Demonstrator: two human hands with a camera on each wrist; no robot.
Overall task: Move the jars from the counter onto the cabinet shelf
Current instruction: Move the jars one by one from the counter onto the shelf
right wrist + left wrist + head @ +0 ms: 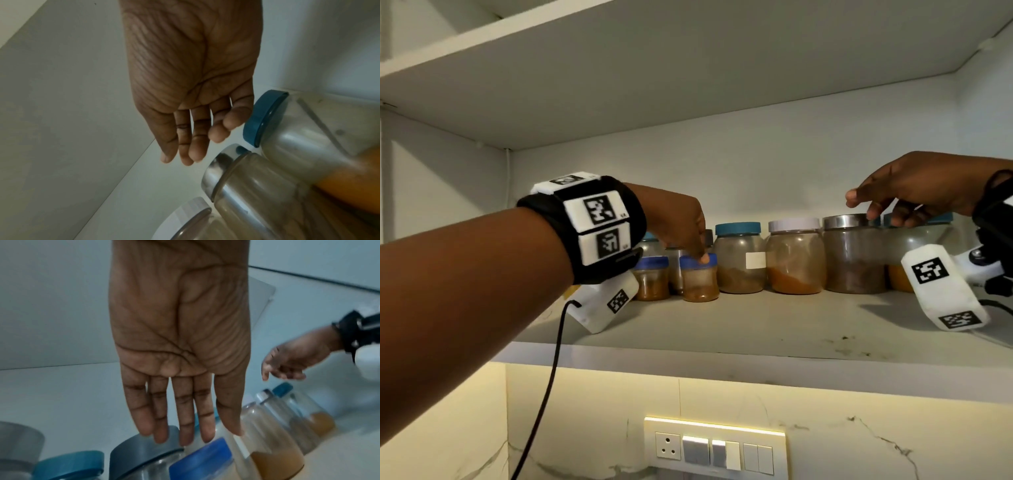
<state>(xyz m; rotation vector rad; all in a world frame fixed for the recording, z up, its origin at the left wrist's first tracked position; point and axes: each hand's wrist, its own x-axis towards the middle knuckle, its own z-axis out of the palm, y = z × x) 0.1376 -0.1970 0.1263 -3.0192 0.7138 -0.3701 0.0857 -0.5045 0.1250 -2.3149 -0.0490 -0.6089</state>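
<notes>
Already the jars stood in a tight row at the back of the cabinet shelf, most of them touching. The left hand was flat with straight fingers and held nothing; one fingertip rested on the lid of the small blue-lidded jar. The right hand hung relaxed and empty over the steel-lidded jar. A careless push or a sideways pull-back could probably knock one jar into its neighbours, because no gap was between them.
</notes>
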